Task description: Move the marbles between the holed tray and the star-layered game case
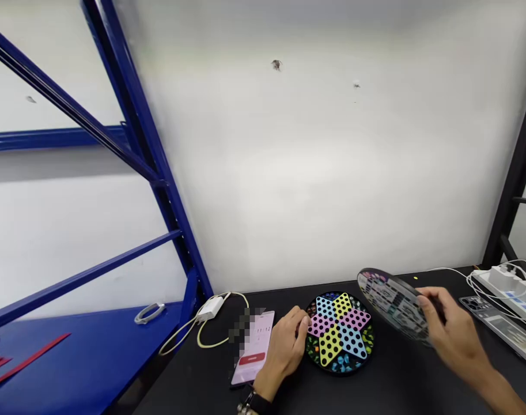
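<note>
The right hand (450, 328) grips a tilted round clear lid (392, 305) by its edge above the black desk (396, 392), while the left hand (284, 349) touches the rim of the Chinese checkers board (339, 333), its grip unclear.

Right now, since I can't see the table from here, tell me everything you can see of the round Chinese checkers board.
The round Chinese checkers board lies flat on the black tabletop. It looks like moulded plastic, with a dark rim and a six-pointed star of yellow, pink and light blue diamonds, each dotted with black holes. The dark wedges between the star's points hold small multicoloured pieces, too small to identify. The fingertips of the left hand appear to touch its left edge.
</note>
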A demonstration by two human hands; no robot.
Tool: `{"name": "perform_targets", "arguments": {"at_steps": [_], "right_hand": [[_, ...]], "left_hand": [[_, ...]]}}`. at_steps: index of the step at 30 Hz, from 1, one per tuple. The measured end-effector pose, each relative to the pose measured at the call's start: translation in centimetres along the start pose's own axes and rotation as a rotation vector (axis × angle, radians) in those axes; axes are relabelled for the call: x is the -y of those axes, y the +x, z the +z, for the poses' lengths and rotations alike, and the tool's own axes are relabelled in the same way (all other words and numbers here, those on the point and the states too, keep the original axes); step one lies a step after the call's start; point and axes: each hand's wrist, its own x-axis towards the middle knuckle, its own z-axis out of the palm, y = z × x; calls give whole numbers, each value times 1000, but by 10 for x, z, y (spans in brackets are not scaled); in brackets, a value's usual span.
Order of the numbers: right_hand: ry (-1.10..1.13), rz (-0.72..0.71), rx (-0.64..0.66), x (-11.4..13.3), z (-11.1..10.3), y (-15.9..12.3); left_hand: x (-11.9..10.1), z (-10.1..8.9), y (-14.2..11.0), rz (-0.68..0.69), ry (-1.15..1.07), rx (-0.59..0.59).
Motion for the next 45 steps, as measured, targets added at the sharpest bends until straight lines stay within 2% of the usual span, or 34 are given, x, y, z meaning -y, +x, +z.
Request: {"name": "perform_targets", "arguments": {"at_steps": [2, 4, 7, 10, 13, 15, 17, 21, 23, 30, 35, 41, 45], "right_hand": [[158, 122, -56, 19, -1, 14], [335, 178, 11, 27, 13, 23], [506, 219, 268, 22, 58, 26], [502, 298, 357, 1, 108, 26], [408, 329, 365, -23, 144, 29], [324, 328, 391, -37, 158, 32], [191, 268, 441, -49, 167, 33], [-133, 88, 547, -60, 173, 29], [-196, 29, 600, -61, 171, 25], [-265, -126, 844, -46, 150, 24], [-325, -133, 1025, -47, 144, 28], [-296, -204, 1152, -53, 132, 28], [-277, -199, 1161, -49, 124, 25]], "left_hand": [[0, 0, 1, -26, -65, -28], [1, 1, 3, -64, -184, -70], [7, 5, 5, -155, -389, -136], [12, 8, 7, -246, -493, -116], [13, 12, 6, -310, -360, -19], [13, 17, 4, -347, -167, 11], [13, 22, 3, -372, -14, 21], [16, 29, 3, -383, 122, 96], [18, 30, 4, -376, 154, 140], [10, 26, 13, -281, 300, 284], [4, 24, 16, -186, 266, 457], [9, 23, 8, -115, 206, 544], [13, 19, 5, -48, 177, 604]]}}
